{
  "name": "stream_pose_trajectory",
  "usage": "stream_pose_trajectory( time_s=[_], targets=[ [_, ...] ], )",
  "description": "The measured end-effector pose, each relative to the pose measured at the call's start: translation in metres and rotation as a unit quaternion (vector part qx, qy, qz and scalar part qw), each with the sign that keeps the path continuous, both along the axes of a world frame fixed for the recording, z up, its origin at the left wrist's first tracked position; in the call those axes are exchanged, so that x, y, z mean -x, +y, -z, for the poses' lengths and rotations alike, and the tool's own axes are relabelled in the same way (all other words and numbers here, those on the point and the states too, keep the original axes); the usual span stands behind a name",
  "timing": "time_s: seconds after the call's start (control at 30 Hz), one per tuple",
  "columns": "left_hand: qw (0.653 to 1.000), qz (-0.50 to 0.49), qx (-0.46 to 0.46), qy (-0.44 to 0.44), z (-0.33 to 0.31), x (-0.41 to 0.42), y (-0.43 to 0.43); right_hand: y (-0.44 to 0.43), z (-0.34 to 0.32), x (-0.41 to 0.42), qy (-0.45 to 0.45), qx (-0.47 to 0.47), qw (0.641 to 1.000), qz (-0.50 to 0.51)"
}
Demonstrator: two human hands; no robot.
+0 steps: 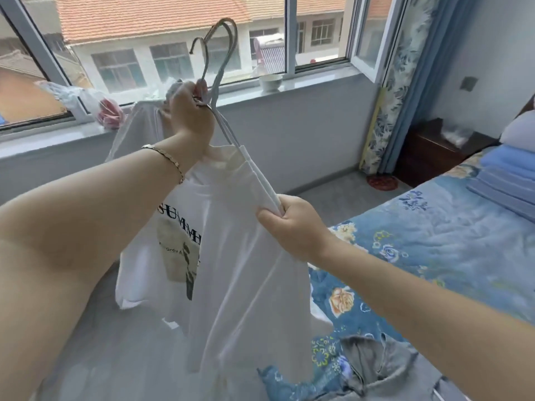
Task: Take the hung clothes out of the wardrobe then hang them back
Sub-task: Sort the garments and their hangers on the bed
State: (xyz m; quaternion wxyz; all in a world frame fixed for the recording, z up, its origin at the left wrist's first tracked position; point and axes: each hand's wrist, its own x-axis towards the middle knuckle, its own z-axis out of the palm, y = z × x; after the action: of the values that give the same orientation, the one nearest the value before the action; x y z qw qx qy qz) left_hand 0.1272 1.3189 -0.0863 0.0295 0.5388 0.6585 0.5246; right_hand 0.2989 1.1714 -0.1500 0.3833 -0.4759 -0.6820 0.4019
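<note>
My left hand point(189, 111) grips the necks of the wire hangers point(223, 53), whose hooks point up in front of the window. White T-shirts point(231, 256) hang from them, one with a dark "SUMMER" print point(181, 241). My right hand point(292, 224) pinches the shoulder end of the white hangers together with the shirt cloth. The shirts dangle in the air over the floor beside the bed. The wardrobe is out of view.
A bed with a blue flowered cover point(434, 241) lies at the right, a grey garment point(382, 369) on its near corner. A white bowl point(270, 82) and plastic bags point(95, 105) sit on the windowsill. A dark nightstand point(434, 151) stands by the blue curtain point(405, 82).
</note>
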Motion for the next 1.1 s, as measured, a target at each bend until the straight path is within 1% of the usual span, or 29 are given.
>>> stream_pose_trajectory(
  time_s=[0.07, 0.17, 0.3, 0.4, 0.53, 0.63, 0.73, 0.77, 0.83, 0.9, 0.93, 1.0, 1.07, 1.1],
  targets=[
    [1.000, 0.025, 0.015, 0.007, 0.016, -0.023, 0.016, 0.009, 0.017, -0.015, 0.015, 0.023, 0.999, 0.025],
    [0.995, 0.071, 0.063, 0.019, 0.062, -0.063, 0.046, 0.026, 0.061, -0.046, 0.008, 0.055, 0.995, 0.077],
    [0.981, 0.142, 0.117, 0.067, 0.149, -0.125, 0.091, 0.050, 0.134, -0.097, -0.005, 0.119, 0.983, 0.144],
    [0.964, 0.210, 0.151, 0.067, 0.225, -0.173, 0.121, 0.070, 0.197, -0.139, -0.006, 0.164, 0.966, 0.199],
    [0.932, 0.297, 0.196, 0.070, 0.329, -0.226, 0.158, 0.103, 0.296, -0.191, -0.076, 0.193, 0.947, 0.246],
    [0.921, 0.313, 0.219, 0.069, 0.403, -0.256, 0.180, 0.123, 0.366, -0.223, -0.140, 0.222, 0.931, 0.252],
    [0.926, 0.312, 0.200, 0.078, 0.455, -0.290, 0.200, 0.141, 0.422, -0.255, -0.222, 0.242, 0.904, 0.274],
    [0.922, 0.309, 0.213, 0.095, 0.468, -0.302, 0.207, 0.148, 0.436, -0.266, -0.256, 0.242, 0.890, 0.288],
    [0.911, 0.281, 0.264, 0.146, 0.490, -0.327, 0.221, 0.161, 0.458, -0.288, -0.334, 0.262, 0.848, 0.316],
    [0.899, 0.246, 0.296, 0.208, 0.506, -0.351, 0.234, 0.172, 0.479, -0.305, -0.405, 0.297, 0.807, 0.309],
    [0.890, 0.243, 0.298, 0.244, 0.514, -0.362, 0.239, 0.177, 0.487, -0.312, -0.424, 0.312, 0.794, 0.305],
    [0.861, 0.269, 0.308, 0.301, 0.532, -0.384, 0.248, 0.186, 0.502, -0.321, -0.432, 0.351, 0.775, 0.299],
    [0.841, 0.284, 0.327, 0.325, 0.549, -0.398, 0.255, 0.194, 0.519, -0.324, -0.421, 0.387, 0.759, 0.311],
    [0.841, 0.278, 0.333, 0.323, 0.556, -0.401, 0.257, 0.196, 0.527, -0.324, -0.406, 0.397, 0.755, 0.328]
  ],
)
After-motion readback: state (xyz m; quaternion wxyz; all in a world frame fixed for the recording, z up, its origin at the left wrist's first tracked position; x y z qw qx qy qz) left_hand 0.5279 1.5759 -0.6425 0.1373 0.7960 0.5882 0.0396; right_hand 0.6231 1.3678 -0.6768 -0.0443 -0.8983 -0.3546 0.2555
